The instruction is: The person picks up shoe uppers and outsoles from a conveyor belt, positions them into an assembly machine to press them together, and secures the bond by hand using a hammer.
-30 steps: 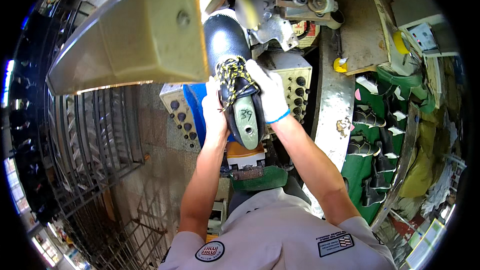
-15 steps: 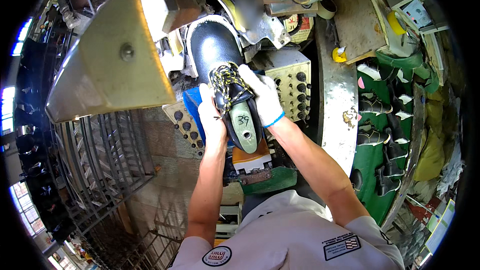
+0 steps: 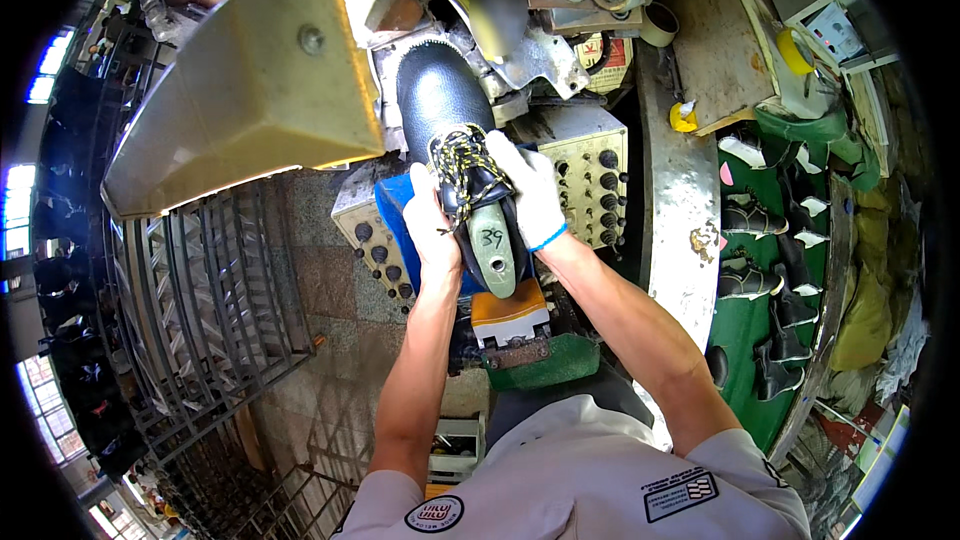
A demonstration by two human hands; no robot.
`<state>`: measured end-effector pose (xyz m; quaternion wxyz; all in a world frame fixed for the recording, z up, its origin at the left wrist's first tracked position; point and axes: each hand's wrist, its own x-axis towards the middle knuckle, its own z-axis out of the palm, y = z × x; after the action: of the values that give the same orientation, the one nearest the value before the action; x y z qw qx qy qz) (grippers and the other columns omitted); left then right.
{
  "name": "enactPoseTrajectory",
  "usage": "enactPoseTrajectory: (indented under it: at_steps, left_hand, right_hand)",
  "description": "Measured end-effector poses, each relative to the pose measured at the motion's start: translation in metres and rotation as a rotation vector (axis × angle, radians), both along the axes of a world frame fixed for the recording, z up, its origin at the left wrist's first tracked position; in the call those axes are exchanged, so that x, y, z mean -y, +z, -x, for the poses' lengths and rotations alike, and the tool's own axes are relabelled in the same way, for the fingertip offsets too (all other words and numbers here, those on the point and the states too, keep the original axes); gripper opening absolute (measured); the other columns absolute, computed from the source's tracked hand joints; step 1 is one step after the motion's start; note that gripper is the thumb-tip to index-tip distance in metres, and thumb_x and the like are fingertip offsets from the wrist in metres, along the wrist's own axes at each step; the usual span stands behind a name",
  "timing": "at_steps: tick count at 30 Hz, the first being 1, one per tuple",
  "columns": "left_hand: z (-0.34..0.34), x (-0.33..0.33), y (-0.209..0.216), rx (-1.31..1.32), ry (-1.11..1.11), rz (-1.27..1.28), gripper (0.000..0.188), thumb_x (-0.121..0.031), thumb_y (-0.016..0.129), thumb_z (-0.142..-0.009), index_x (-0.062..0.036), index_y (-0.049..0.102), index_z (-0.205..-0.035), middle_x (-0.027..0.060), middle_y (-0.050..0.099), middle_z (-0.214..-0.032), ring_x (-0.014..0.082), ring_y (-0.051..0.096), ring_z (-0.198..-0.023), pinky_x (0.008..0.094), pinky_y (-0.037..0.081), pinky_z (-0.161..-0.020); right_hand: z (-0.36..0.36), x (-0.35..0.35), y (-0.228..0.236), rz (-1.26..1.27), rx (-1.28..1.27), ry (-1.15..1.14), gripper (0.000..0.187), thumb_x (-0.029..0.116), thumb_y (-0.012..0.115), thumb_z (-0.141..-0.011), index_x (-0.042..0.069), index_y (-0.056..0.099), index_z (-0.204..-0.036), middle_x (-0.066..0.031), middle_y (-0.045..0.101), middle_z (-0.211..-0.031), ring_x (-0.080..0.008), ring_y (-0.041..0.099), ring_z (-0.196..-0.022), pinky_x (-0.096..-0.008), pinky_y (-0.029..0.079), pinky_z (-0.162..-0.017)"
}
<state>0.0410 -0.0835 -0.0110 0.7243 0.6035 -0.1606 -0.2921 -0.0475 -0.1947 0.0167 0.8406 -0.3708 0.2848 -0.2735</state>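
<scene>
A black leather shoe (image 3: 440,95) on a green shoe last (image 3: 492,258) is held in both hands, its toe pointing away from me toward the machine (image 3: 545,50). Yellow-and-black laces (image 3: 465,168) are tied across its throat. My left hand (image 3: 430,225), in a pale glove, closes on the left side of the shoe near the heel. On the opposite side, my right hand (image 3: 530,185), in a white glove with a blue cuff, grips beside the laces. The toe lies among the machine's metal parts; whether it touches them I cannot tell. The sole is hidden underneath.
A large metal guard (image 3: 250,90) juts in at the left. Control boxes with black knobs (image 3: 590,175) flank the shoe. Below it sits an orange-and-white block (image 3: 508,315). Several black shoes (image 3: 750,280) lie on a green surface at right; a metal rack (image 3: 210,290) stands left.
The view has shifted slightly, so the machine and guard appear farther right. The shoe's toe looks slightly tilted, with less of its jagged edge showing. Both hands keep their hold.
</scene>
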Motion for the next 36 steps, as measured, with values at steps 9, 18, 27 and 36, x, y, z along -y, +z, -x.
enactPoseTrajectory:
  at_steps: [9,18,27,36]
  left_hand:
    - [-0.003,-0.006,-0.008,-0.151,0.010,0.087,0.052,-0.045,0.040,-0.113,-0.0017,0.068,-0.118,0.0046,0.073,-0.108,0.0135,0.068,-0.091,0.0302,0.055,-0.085]
    - [-0.001,-0.012,0.011,-0.094,0.040,-0.037,0.060,-0.053,0.037,-0.112,-0.0022,0.069,-0.119,0.0037,0.072,-0.105,0.0122,0.066,-0.091,0.0286,0.052,-0.087]
    - [0.049,-0.049,0.057,0.406,0.189,-0.218,0.060,-0.043,0.043,-0.112,0.0046,0.053,-0.147,0.0168,0.065,-0.134,0.0217,0.064,-0.118,0.0335,0.050,-0.099]
    - [0.094,0.002,0.090,0.822,0.252,-0.596,0.082,-0.028,0.084,-0.086,0.0046,0.042,-0.150,0.0287,0.060,-0.134,0.0449,0.060,-0.123,0.0455,0.047,-0.105]
  right_hand:
    - [-0.003,-0.007,-0.007,0.064,-0.012,-0.057,0.039,0.035,0.069,-0.100,-0.003,0.076,-0.101,-0.0016,0.073,-0.093,-0.0076,0.061,-0.083,-0.0275,0.051,-0.077]
    - [0.003,-0.002,-0.011,0.222,-0.105,-0.030,0.049,0.039,0.066,-0.102,-0.007,0.072,-0.118,-0.0034,0.073,-0.103,-0.0094,0.061,-0.094,-0.0275,0.050,-0.085]
    - [0.152,-0.006,0.000,0.075,-0.179,-0.223,0.067,0.044,0.063,-0.103,-0.009,0.054,-0.142,-0.0239,0.072,-0.119,-0.0276,0.076,-0.098,-0.0353,0.062,-0.082]
    - [0.223,-0.020,-0.007,0.011,-0.234,-0.218,0.061,0.037,0.063,-0.103,-0.011,0.055,-0.140,-0.0239,0.072,-0.115,-0.0287,0.076,-0.095,-0.0345,0.060,-0.081]
